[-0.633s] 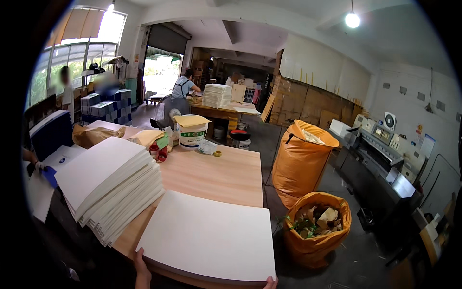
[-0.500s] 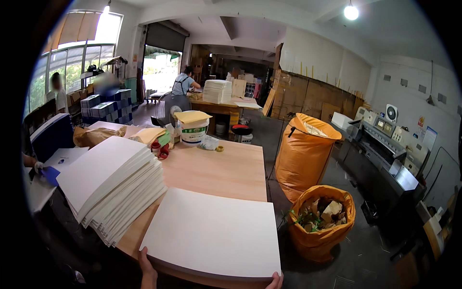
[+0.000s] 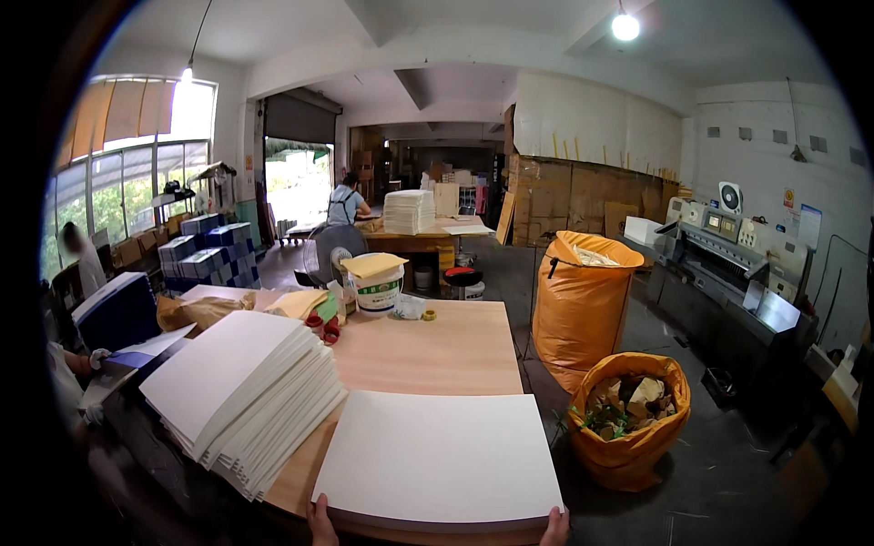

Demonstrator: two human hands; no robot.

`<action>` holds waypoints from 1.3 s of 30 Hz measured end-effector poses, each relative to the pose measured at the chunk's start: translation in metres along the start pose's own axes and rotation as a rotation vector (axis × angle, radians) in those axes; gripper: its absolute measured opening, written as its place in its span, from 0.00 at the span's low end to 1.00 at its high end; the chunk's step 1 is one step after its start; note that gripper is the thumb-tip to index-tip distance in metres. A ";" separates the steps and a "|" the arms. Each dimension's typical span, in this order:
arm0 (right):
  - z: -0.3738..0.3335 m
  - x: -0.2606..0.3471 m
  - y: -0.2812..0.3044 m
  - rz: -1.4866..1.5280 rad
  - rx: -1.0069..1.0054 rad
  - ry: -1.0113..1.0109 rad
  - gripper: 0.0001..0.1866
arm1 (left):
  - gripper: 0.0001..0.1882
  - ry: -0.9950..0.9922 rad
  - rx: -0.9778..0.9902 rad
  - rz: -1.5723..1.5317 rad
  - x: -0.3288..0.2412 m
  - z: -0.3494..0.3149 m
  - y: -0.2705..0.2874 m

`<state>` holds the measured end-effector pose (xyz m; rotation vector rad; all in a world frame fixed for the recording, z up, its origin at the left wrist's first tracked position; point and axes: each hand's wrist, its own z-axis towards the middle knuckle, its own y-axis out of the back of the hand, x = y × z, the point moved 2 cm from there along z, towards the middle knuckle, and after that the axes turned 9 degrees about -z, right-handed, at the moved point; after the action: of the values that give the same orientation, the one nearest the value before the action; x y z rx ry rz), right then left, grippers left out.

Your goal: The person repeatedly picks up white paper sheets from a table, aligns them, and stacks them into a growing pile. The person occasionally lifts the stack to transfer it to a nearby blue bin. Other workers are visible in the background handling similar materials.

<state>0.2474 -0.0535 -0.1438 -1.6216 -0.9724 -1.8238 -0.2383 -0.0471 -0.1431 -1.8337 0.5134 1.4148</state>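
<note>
flat white stack: a low, rectangular stack of white sheets (image 3: pixel 442 455) is laid at the near right corner of the wood-grained bench (image 3: pixel 428 350), its long side set along the near edge.
left hand: the bare left hand (image 3: pixel 322 522) is held half-curled against the near left corner of the low stack; it is cut off by the lower border of the view, and whether it is closed on the sheets cannot be told.
right hand: the bare right hand (image 3: pixel 555 527) is set at the near right corner of the low stack, fingers bent and touching it; a grip cannot be told here either.
leaning pile: a taller pile of white sheets (image 3: pixel 246 400), fanned in offset layers, is placed along the left edge of the bench, just beside the low stack.
far edge: a white plastic bucket with green print (image 3: pixel 375 297) is topped by a tan sheet (image 3: pixel 374 265); a yellow tape roll (image 3: pixel 429 315) is placed to its right, and red rolls (image 3: pixel 330 334) are placed to its left.
beyond the right edge: a tall orange sack (image 3: pixel 583 314) and a shorter orange sack (image 3: pixel 628 464) filled with brown scraps are stood on the dark floor (image 3: pixel 719 473).
</note>
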 end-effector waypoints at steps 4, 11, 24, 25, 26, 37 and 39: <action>-0.018 -0.065 0.051 -0.112 -0.072 0.001 0.33 | 0.35 -0.008 -0.009 0.137 -0.024 -0.012 -0.013; -0.152 -0.210 0.136 -0.854 0.330 -0.371 0.24 | 0.34 -0.071 -0.039 0.081 -0.015 -0.010 -0.005; -0.097 -0.169 0.089 -0.744 0.416 -0.360 0.22 | 0.24 -0.269 0.053 -0.058 -0.007 0.006 0.002; -0.094 -0.169 0.089 -0.744 0.412 -0.353 0.22 | 0.24 -0.267 0.067 -0.081 0.000 0.010 0.008; -0.093 -0.168 0.091 -0.745 0.411 -0.352 0.22 | 0.23 -0.278 0.046 -0.035 -0.012 -0.002 -0.004; -0.091 -0.162 0.097 -0.765 0.408 -0.345 0.20 | 0.24 -0.264 -0.010 -0.056 -0.016 -0.015 -0.014; -0.093 -0.163 0.100 -0.759 0.400 -0.343 0.20 | 0.24 -0.249 -0.022 -0.069 -0.020 -0.019 -0.017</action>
<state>0.2922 -0.2019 -0.2890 -1.4277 -2.1809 -1.6147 -0.2200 -0.0529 -0.1171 -1.6456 0.3062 1.5788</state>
